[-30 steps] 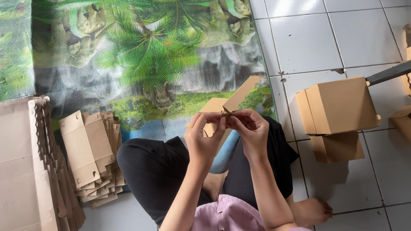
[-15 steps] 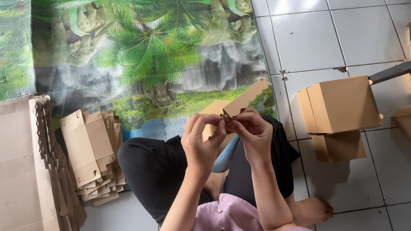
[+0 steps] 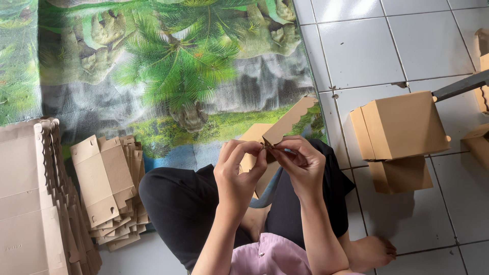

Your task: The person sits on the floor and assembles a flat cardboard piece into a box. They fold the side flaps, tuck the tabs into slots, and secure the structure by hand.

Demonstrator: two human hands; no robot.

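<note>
Head view: a brown scalloped-edged cardboard piece (image 3: pixel 282 127) is pinched over the lap by the closed fingers of the left hand (image 3: pixel 239 170) and right hand (image 3: pixel 300 163). Folded brown boxes (image 3: pixel 400 127) are stacked at right, flat blanks (image 3: pixel 104 186) at left.

Your left hand (image 3: pixel 239 170) and right hand (image 3: pixel 300 165) sit slightly lower now; the scalloped cardboard flap (image 3: pixel 290 119) tilts up more steeply.

left hand (image 3: pixel 239 170): raised, fingertips pinched | right hand (image 3: pixel 301 164): raised, fingertips pinched; both hands meet at fingertips
</note>
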